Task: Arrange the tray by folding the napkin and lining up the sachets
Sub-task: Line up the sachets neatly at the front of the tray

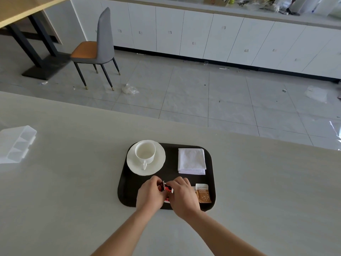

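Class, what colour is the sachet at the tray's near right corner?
The sachet is brown with a white top band; head view shows it.

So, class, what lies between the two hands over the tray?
A red sachet, pinched by the left hand and right hand; the head view shows it.

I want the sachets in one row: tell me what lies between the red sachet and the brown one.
Only the right hand, which pinches the red sachet with the left hand, covers the tray beside the brown sachet. What it hides cannot be told.
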Available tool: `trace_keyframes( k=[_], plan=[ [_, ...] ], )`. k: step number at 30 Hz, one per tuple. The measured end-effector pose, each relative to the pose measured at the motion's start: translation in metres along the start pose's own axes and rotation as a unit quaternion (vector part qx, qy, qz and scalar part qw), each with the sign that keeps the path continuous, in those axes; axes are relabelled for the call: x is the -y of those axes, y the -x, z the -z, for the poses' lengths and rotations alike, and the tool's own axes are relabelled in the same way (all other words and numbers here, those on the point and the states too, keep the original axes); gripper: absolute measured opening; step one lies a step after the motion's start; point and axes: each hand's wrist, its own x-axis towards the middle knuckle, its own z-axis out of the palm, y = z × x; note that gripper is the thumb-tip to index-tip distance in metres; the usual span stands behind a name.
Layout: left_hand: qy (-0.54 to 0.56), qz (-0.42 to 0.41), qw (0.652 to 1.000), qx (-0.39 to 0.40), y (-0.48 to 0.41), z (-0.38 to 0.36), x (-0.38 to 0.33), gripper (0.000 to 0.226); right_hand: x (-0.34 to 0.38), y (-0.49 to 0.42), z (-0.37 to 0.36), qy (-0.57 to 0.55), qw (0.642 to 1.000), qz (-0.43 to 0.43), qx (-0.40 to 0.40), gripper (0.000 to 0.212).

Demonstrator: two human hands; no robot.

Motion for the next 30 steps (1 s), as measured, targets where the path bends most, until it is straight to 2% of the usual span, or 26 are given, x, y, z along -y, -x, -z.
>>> trace_keyframes(
  k=[2, 4, 8, 14, 17, 21, 24, 30],
  plan=[
    [0.062, 0.033, 0.997, 0.041, 0.001, -0.001, 0.001, 0.012, -0.004, 0.000, 0.002, -0.034, 0.999, -0.021, -0.009, 0.031],
    [0.087, 0.044, 0.994, 0.048, 0.003, 0.000, 0.009, 0.007, -0.007, -0.001, 0.005, -0.079, 0.995, -0.056, -0.023, 0.028],
    [-0.059, 0.019, 0.997, -0.042, 0.004, 0.002, 0.033, 0.034, -0.008, -0.001, 0.009, -0.127, 0.988, -0.092, -0.007, 0.021],
    [-0.151, -0.034, 0.988, -0.023, 0.007, -0.005, 0.039, 0.051, -0.007, 0.002, 0.006, -0.096, 0.992, -0.078, -0.019, 0.018],
    [-0.120, -0.011, 0.993, -0.013, 0.004, -0.004, 0.036, 0.051, -0.009, 0.002, 0.007, -0.079, 0.994, -0.069, -0.021, 0.018],
    [-0.060, 0.026, 0.998, 0.006, 0.002, -0.005, 0.027, 0.036, -0.012, 0.003, 0.011, -0.062, 0.995, -0.070, -0.015, 0.016],
    [-0.060, 0.035, 0.998, -0.005, 0.003, -0.009, 0.025, 0.030, -0.014, 0.005, 0.012, -0.043, 0.997, -0.062, -0.011, 0.019],
    [-0.023, 0.054, 0.998, -0.022, 0.002, -0.010, 0.019, 0.031, -0.004, 0.002, 0.009, -0.024, 0.997, -0.062, 0.048, 0.012]
  ],
)
